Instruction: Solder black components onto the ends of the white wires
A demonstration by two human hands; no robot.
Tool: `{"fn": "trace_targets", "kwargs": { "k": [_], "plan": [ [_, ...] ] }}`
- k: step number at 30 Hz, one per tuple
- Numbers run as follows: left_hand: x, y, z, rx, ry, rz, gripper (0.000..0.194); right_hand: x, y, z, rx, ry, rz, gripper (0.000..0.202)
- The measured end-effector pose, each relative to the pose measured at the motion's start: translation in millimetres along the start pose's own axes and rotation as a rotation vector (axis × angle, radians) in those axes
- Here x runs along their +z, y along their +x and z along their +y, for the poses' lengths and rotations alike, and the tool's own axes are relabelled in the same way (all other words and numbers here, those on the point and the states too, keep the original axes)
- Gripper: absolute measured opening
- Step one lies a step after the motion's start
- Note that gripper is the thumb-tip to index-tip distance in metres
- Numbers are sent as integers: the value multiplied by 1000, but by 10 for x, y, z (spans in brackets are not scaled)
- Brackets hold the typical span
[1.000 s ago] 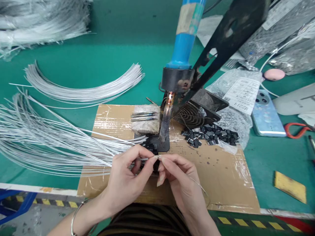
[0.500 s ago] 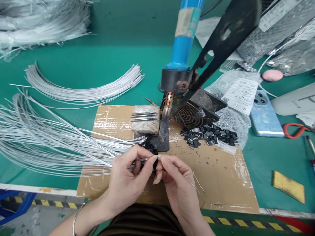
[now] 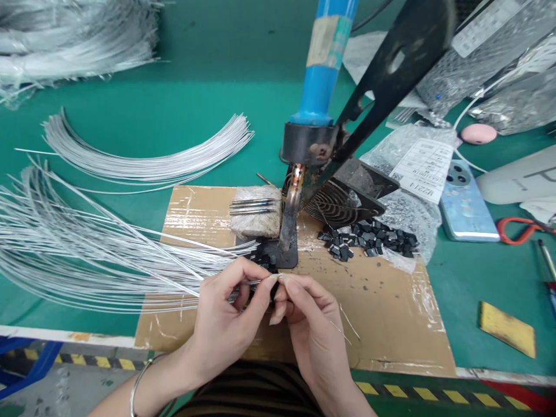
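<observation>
Two hands, the left hand (image 3: 226,313) and right hand (image 3: 304,318), pinch one thin wire (image 3: 256,282) near the iron (image 3: 292,214), so lining its tip up seems next.

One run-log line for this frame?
left hand: pinching thin wire | right hand: pinching same wire | soldering iron: behind hands

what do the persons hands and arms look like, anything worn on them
Both hands, left hand and right hand, are bare, with no gloves, and the forearms show no sleeves. A thin silver bangle circles the left wrist. The fingernails are long. No rings can be made out.
</observation>
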State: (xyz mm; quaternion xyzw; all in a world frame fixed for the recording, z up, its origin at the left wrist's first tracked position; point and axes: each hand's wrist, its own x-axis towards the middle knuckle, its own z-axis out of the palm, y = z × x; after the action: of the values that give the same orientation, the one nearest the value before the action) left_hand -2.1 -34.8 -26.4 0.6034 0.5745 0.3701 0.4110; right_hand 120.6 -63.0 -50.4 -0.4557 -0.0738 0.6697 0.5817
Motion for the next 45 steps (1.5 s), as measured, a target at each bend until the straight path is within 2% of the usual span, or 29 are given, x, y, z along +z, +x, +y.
{"fn": "trace_targets", "kwargs": {
  "k": [4,8,9,11,13,15,18,22,25,27,30,32,34,39,42,45],
  "plan": [
    [-6,3,-20,-17,-31,-1,15,-35,2,-39,-7,-37,-34,22],
    [-44,28,-48,-67,-56,49,10,-302,48,-236,-130,-138,-33,45],
    [-56,39,-43,-92,-62,55,9,-405,72,-306,-203,-191,4,51],
    [-80,62,-18,-140,-74,48,9,-620,132,-448,-402,-371,162,54],
    [-95,78,8,-171,-87,29,9,-801,199,-572,-570,-693,360,42],
    [-100,80,14,-190,-92,6,9,-905,263,-662,-654,-1060,430,29],
    [-96,62,-22,-162,-100,6,10,-923,332,-731,-751,-1422,326,22],
    [-95,41,-73,-130,-93,9,12,-884,369,-738,-850,-1585,252,24],
    [-103,51,-58,-137,-84,1,12,-913,364,-707,-862,-1597,277,29],
    [-113,62,-38,-152,-70,-6,12,-940,347,-679,-816,-1525,331,32],
    [-124,68,-27,-147,-69,-15,12,-928,298,-643,-680,-1226,427,34],
    [-123,69,-33,-137,-72,-19,12,-874,254,-630,-617,-1008,442,35],
    [-117,71,-40,-136,-68,-18,12,-797,206,-621,-608,-874,417,32],
    [-98,78,-43,-125,-44,-1,12,-620,104,-550,-615,-736,301,18],
    [-95,76,-35,-117,-24,14,11,-527,71,-479,-555,-680,189,13],
    [-99,71,-16,-111,-8,26,11,-409,46,-418,-468,-629,147,12]
  ]
}}
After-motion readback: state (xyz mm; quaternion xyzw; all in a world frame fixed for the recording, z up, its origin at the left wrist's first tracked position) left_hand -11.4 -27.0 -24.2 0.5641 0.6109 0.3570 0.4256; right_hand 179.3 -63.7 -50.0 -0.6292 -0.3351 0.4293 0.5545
